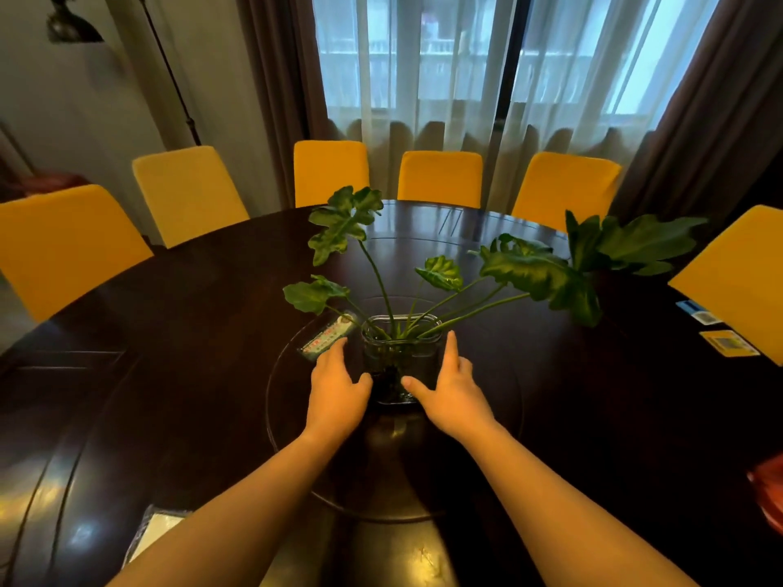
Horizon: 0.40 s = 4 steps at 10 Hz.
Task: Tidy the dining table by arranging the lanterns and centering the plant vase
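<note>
Two bare forearms are shown, uncovered from elbow to wrist. No sleeve, watch, ring or glove is worn. The bare left hand (334, 389) and the bare right hand (451, 389) are shown with short, unpainted nails.

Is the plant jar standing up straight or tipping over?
Upright. The glass vase sits flat on the table's round centre disc, rim level, stems rising from it.

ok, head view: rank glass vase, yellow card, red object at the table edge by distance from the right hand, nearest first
1. glass vase: directly at the right hand, fingers against its right side, on the central turntable.
2. yellow card: far right on the table, beyond the hand.
3. red object: at the right frame edge, near side of the table. Close to the card's distance; this order is tentative.
</note>
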Tool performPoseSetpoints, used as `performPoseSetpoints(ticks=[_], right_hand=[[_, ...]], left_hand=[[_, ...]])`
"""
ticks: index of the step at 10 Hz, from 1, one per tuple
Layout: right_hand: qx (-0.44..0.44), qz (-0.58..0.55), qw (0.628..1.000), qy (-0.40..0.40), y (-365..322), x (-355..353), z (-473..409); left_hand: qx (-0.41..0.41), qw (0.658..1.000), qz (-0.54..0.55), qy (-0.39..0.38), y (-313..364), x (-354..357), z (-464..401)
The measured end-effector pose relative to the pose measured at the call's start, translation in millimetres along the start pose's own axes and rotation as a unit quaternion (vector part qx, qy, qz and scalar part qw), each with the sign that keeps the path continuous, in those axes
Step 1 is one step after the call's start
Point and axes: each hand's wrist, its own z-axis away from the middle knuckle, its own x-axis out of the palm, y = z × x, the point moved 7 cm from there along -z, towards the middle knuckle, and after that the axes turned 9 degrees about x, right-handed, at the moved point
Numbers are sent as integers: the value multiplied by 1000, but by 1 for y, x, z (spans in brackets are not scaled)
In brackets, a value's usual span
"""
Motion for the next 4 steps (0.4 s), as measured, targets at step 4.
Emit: performPoseSetpoints(ticks=[4], right_hand=[[-84,183,974,102,-42,-100,155]], left_hand=[[263,916,-283,105,149,-141,111]])
